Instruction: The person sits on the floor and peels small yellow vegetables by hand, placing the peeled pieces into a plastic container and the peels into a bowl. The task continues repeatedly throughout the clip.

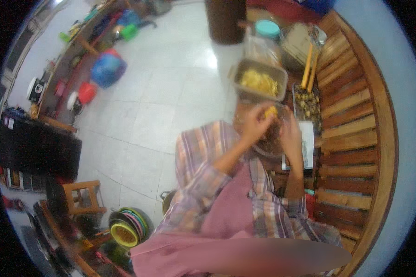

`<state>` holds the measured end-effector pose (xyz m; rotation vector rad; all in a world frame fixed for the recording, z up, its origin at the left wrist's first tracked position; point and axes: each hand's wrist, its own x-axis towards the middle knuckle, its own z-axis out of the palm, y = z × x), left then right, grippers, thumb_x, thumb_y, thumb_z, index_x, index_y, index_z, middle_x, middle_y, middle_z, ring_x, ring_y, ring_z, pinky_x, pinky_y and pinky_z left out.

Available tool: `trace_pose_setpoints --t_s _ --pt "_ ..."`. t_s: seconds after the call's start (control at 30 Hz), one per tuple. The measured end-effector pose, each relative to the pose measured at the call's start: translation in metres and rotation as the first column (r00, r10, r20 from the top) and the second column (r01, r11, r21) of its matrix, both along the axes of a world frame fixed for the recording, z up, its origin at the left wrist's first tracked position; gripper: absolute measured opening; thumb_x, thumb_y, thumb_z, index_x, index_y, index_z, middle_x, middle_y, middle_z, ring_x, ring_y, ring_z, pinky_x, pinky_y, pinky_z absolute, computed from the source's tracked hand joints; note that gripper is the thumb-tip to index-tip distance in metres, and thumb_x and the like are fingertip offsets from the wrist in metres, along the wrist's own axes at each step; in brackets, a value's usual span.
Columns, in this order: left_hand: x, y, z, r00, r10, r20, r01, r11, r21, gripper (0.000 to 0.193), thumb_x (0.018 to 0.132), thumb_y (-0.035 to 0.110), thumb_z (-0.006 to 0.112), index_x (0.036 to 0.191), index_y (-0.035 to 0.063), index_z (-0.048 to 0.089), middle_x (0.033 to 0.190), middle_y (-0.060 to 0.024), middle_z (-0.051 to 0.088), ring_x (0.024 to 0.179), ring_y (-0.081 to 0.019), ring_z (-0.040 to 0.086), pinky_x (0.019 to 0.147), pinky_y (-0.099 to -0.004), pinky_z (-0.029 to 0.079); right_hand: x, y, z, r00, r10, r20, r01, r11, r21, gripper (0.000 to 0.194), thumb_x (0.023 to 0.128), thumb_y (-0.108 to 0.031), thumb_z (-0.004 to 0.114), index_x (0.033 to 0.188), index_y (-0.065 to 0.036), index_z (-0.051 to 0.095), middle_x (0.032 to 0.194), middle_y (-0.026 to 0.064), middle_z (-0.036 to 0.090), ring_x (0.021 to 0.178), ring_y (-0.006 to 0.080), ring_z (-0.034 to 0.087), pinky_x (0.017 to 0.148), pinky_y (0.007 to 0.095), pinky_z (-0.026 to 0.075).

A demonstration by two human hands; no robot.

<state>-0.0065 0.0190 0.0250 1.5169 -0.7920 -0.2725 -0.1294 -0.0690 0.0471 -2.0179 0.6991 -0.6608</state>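
Note:
My left hand (254, 125) is closed on a small yellow piece of food (271, 112), above a clear round bowl (261, 151). My right hand (290, 131) is at the bowl's right side with its fingers curved towards the left hand; blur hides whether it holds anything. Brownish contents show in the bowl, partly covered by the hands. Just beyond it sits a rectangular plastic container (285, 78) with yellow food pieces (258, 81) inside. To the right, a clear tray (294, 104) holds many small brownish-yellow pieces.
A white printed sheet (308, 138) lies right of the bowl. Farther off are a jar with a turquoise lid (267, 28), yellow-orange sticks (308, 67) and a dark brown bin (226, 20). A slatted wooden bench back (350, 138) runs along the right. Stacked basins (128, 225) stand lower left.

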Motion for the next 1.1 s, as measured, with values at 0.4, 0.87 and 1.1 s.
trace_pose_setpoints --t_s 0.4,0.87,1.1 --pt "0.0 0.005 0.001 0.989 -0.01 -0.149 0.006 0.999 -0.032 0.033 0.088 0.011 0.066 0.116 -0.0043 0.061 0.108 -0.0155 0.068 0.101 -0.0189 0.065 0.082 -0.0289 0.053 0.0 0.009 0.006 0.99 0.123 0.065 -0.127 0.989 0.069 0.042 0.096 -0.011 0.049 0.137 -0.002 0.045 0.125 0.0197 0.059 0.113 0.0306 0.06 0.097 0.0372 0.043" --pt "0.002 0.002 0.001 0.963 -0.081 -0.255 0.065 0.995 -0.07 0.03 0.087 0.014 0.066 0.111 -0.0045 0.064 0.101 -0.0126 0.068 0.096 -0.0169 0.063 0.085 -0.0308 0.051 0.009 0.009 0.0 0.999 -0.031 0.014 0.031 0.998 0.054 0.035 0.096 -0.01 0.044 0.127 0.0 0.054 0.105 0.0191 0.066 0.091 0.0312 0.066 0.076 0.0382 0.05" --pt "0.005 0.0 -0.01 0.994 -0.056 -0.089 0.052 0.998 -0.045 0.031 0.084 0.018 0.071 0.108 -0.0025 0.066 0.098 -0.0118 0.07 0.091 -0.0152 0.065 0.081 -0.0291 0.052 0.001 0.005 0.008 0.985 0.109 0.131 -0.107 0.994 -0.026 0.035 0.097 -0.014 0.046 0.128 0.001 0.054 0.118 0.0223 0.062 0.111 0.0353 0.059 0.095 0.0388 0.045"
